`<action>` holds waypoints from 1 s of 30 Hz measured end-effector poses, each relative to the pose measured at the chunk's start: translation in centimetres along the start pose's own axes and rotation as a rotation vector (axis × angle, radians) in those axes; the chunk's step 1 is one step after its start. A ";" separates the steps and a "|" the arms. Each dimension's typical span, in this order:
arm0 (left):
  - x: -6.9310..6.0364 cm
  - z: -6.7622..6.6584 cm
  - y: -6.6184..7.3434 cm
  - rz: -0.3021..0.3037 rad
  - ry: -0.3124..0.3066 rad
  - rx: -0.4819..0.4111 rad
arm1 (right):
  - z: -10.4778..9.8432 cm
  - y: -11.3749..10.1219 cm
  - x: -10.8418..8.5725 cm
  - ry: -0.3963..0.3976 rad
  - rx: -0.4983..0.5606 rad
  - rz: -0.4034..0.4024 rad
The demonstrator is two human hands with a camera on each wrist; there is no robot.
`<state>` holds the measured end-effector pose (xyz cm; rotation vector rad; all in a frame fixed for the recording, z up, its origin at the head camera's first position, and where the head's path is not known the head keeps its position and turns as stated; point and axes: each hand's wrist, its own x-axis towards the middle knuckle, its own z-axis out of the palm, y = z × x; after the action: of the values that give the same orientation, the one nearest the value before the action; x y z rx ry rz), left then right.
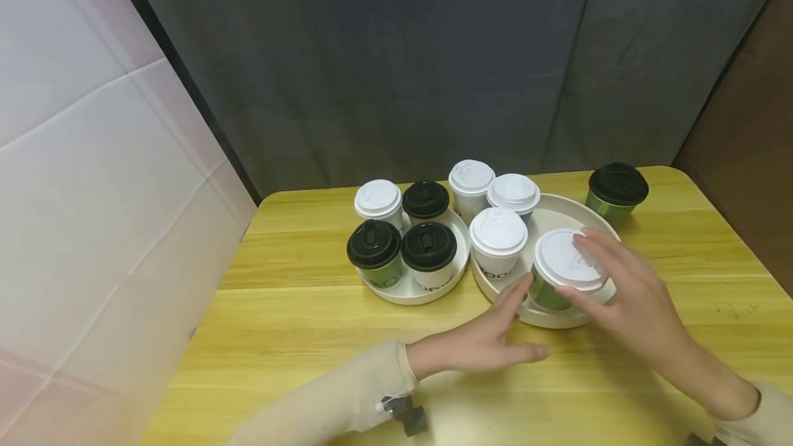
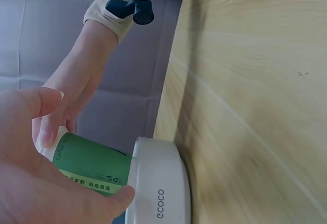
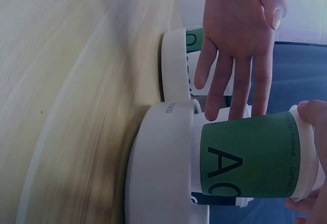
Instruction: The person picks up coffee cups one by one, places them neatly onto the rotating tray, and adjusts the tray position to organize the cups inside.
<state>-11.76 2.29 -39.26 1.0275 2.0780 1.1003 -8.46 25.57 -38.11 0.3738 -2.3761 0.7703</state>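
Note:
A green paper cup with a white lid (image 1: pixel 564 263) stands upright over the front of the larger white round tray (image 1: pixel 557 322). By its lid my right hand (image 1: pixel 644 301) holds this cup, thumb on the near side and fingers on the far side. To the cup's left is my left hand (image 1: pixel 483 343), fingers extended and thumb apart, gripping nothing. In the right wrist view the left fingertips come close to the green cup (image 3: pixel 250 155); whether they touch it I cannot tell. Several white-lidded cups (image 1: pixel 498 236) share the larger tray.
A smaller white round tray (image 1: pixel 409 298) on the left bears black-lidded cups (image 1: pixel 429 246) and one white-lidded cup (image 1: pixel 378 199). Beyond the larger tray, at the back right, a green cup with a black lid (image 1: pixel 616 191) stands on the wooden table (image 1: pixel 297 336). A dark curtain (image 1: pixel 372 67) hangs behind.

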 end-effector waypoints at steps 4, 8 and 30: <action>-0.4 0.0 -0.4 -0.006 0.008 0.025 | 0.5 -0.1 -0.1 -0.019 0.005 -0.008; -0.5 0.1 -0.7 -0.025 0.020 0.045 | 0.9 0.0 -0.2 -0.025 0.012 -0.005; -0.5 0.6 -1.6 -0.100 0.080 0.150 | 2.6 0.7 -0.7 -0.090 0.001 0.026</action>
<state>-11.58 1.58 -40.86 0.9511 2.2791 0.9618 -9.43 24.54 -40.53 0.3863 -2.4693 0.7812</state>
